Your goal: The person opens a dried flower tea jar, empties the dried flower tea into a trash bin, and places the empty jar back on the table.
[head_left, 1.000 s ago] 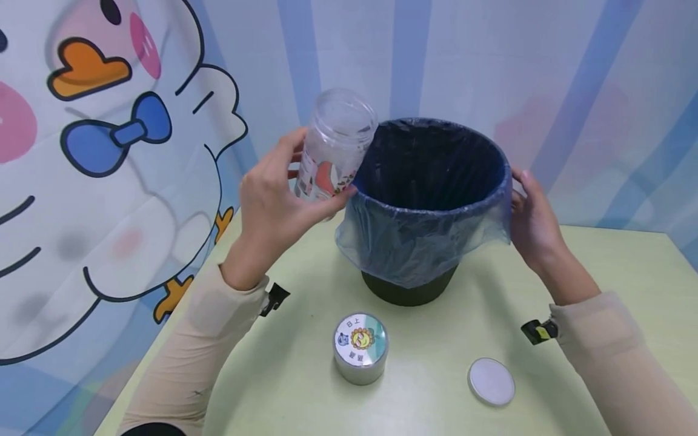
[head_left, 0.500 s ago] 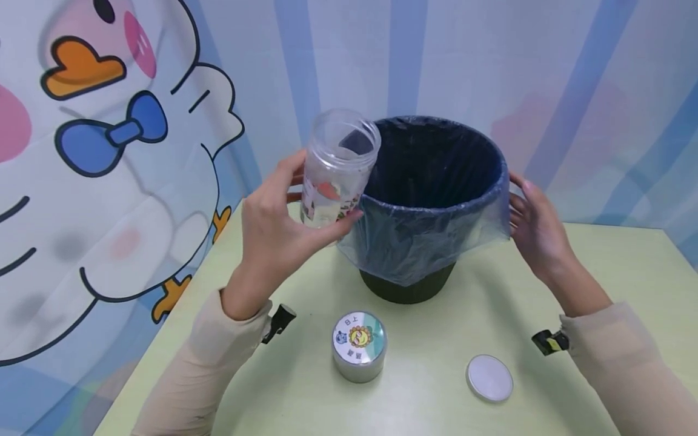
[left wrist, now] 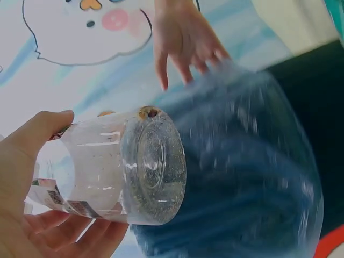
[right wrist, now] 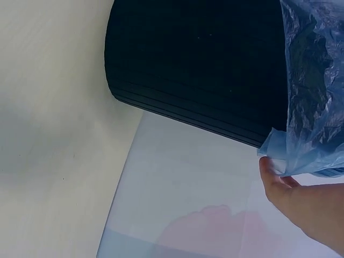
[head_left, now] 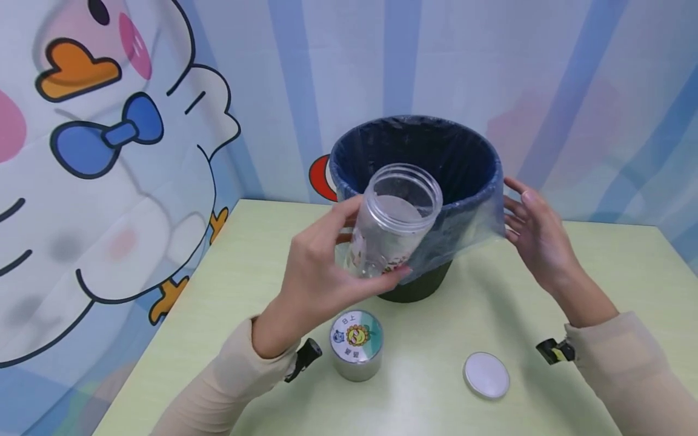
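My left hand (head_left: 327, 266) grips a clear, open-topped jar (head_left: 389, 227), thumb in front and fingers behind, in front of the near rim of a black bin (head_left: 417, 287) lined with a blue bag (head_left: 469, 227). In the left wrist view a small brown bit (left wrist: 146, 112) shows at the edge of the jar's base (left wrist: 158, 166). My right hand (head_left: 540, 242) rests at the bin's right side, its loosely bent fingers against the bag; in the right wrist view its fingertips (right wrist: 266, 164) touch the bag's hanging edge (right wrist: 293, 153).
A silvery round tin (head_left: 357, 363) with a sunflower picture on top stands in front of the bin on the pale green table (head_left: 425, 387). A flat round white lid (head_left: 487, 375) lies to its right. Behind is a printed backdrop (head_left: 349, 79).
My left hand has carried the jar from the bin's left side rightward and nearer, to in front of its rim. The right hand has stayed beside the bag, moving slightly lower.
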Action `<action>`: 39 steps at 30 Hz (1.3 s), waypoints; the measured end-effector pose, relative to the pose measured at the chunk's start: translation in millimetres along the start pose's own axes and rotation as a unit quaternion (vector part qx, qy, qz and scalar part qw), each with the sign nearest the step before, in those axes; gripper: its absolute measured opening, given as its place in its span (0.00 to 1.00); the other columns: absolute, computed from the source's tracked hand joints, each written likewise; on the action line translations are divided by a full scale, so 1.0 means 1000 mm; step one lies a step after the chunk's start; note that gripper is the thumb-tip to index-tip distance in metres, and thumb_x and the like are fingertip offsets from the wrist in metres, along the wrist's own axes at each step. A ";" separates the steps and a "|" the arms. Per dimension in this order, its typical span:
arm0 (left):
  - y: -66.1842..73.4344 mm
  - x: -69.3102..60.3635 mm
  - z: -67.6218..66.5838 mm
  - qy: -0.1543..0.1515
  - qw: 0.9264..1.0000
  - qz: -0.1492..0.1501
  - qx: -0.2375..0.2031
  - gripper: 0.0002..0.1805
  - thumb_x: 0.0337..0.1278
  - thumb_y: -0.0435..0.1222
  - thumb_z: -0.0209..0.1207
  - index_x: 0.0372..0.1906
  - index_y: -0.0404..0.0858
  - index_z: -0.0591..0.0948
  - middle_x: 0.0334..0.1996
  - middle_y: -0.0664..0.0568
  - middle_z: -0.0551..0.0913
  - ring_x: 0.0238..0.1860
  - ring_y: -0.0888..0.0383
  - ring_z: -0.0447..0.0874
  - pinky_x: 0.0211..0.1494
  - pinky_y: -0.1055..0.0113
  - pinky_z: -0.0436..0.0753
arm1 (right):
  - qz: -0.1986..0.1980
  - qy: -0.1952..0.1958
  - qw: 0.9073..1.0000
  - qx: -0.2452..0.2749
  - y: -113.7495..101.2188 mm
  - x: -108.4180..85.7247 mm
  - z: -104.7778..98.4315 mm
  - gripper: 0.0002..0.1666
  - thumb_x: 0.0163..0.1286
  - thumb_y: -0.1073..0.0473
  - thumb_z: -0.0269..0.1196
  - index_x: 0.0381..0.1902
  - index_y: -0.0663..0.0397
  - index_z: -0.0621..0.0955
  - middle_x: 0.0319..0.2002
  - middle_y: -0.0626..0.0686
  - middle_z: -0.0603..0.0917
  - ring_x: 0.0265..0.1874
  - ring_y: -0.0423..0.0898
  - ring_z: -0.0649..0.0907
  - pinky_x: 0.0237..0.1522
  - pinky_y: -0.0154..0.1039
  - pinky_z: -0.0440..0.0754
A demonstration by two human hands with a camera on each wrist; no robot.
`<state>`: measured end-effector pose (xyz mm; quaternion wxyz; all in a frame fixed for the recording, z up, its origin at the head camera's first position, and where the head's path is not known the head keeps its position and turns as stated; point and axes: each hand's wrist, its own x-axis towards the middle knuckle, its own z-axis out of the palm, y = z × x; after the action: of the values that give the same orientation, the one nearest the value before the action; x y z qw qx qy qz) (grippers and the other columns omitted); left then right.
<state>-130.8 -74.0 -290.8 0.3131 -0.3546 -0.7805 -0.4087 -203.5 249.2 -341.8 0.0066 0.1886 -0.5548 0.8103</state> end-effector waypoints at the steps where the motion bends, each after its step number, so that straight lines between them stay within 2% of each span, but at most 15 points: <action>1: 0.002 -0.002 0.003 -0.004 1.000 0.000 -0.010 0.45 0.35 0.43 0.81 0.63 0.35 0.73 0.54 0.51 0.82 0.50 0.60 0.81 0.45 0.68 0.84 | -0.001 0.000 1.000 -0.001 0.000 -0.001 0.001 0.24 0.82 0.52 0.43 0.71 0.50 0.66 0.59 0.50 0.80 0.57 0.45 0.79 0.56 0.35 0.76; 9: 0.010 -0.011 0.020 -0.035 0.997 -0.011 -0.062 0.47 0.35 0.41 0.81 0.65 0.36 0.71 0.53 0.52 0.82 0.50 0.62 0.81 0.47 0.70 0.83 | -0.009 -0.009 1.000 -0.015 0.001 -0.007 0.005 0.24 0.82 0.54 0.42 0.72 0.51 0.66 0.62 0.51 0.79 0.59 0.46 0.78 0.58 0.35 0.75; 14: 0.019 -0.018 0.031 -0.060 0.992 -0.022 -0.106 0.47 0.34 0.40 0.81 0.65 0.37 0.71 0.54 0.52 0.82 0.51 0.63 0.81 0.47 0.71 0.83 | -0.011 -0.013 1.000 -0.020 0.000 -0.009 0.006 0.25 0.83 0.55 0.42 0.72 0.51 0.65 0.62 0.52 0.78 0.59 0.46 0.78 0.58 0.35 0.76; 19: 0.026 -0.029 0.045 -0.087 0.988 -0.036 -0.123 0.47 0.35 0.40 0.81 0.65 0.38 0.70 0.53 0.53 0.81 0.50 0.65 0.81 0.47 0.74 0.81 | -0.014 -0.018 1.000 -0.018 0.000 -0.012 0.005 0.25 0.83 0.55 0.42 0.73 0.53 0.65 0.61 0.52 0.79 0.56 0.45 0.80 0.57 0.36 0.77; 26: 0.031 -0.044 0.060 -0.132 0.974 -0.091 -0.162 0.46 0.39 0.39 0.80 0.67 0.39 0.68 0.55 0.54 0.80 0.52 0.65 0.79 0.50 0.73 0.81 | -0.004 -0.005 1.000 -0.022 0.001 -0.016 0.004 0.25 0.82 0.55 0.43 0.73 0.54 0.63 0.61 0.51 0.79 0.56 0.45 0.80 0.56 0.36 0.77; 33: 0.035 -0.055 0.070 -0.173 0.959 -0.134 -0.181 0.46 0.43 0.40 0.78 0.68 0.44 0.67 0.58 0.58 0.77 0.56 0.66 0.77 0.52 0.73 0.80 | -0.004 -0.017 0.999 -0.030 0.004 -0.018 0.002 0.24 0.83 0.56 0.42 0.72 0.51 0.65 0.62 0.50 0.79 0.57 0.44 0.80 0.57 0.36 0.78; 39: 0.038 -0.064 0.083 -0.203 0.956 -0.129 -0.167 0.45 0.45 0.42 0.78 0.68 0.44 0.66 0.57 0.58 0.78 0.54 0.68 0.77 0.53 0.76 0.78 | -0.006 -0.016 0.999 -0.029 0.006 -0.019 0.002 0.24 0.82 0.56 0.43 0.72 0.52 0.66 0.61 0.50 0.79 0.58 0.44 0.79 0.56 0.36 0.78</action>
<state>-81.3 -6.3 -363.7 0.0290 -0.3735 -0.7872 -0.4898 -186.1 248.6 -352.6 0.0081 0.2043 -0.5769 0.7908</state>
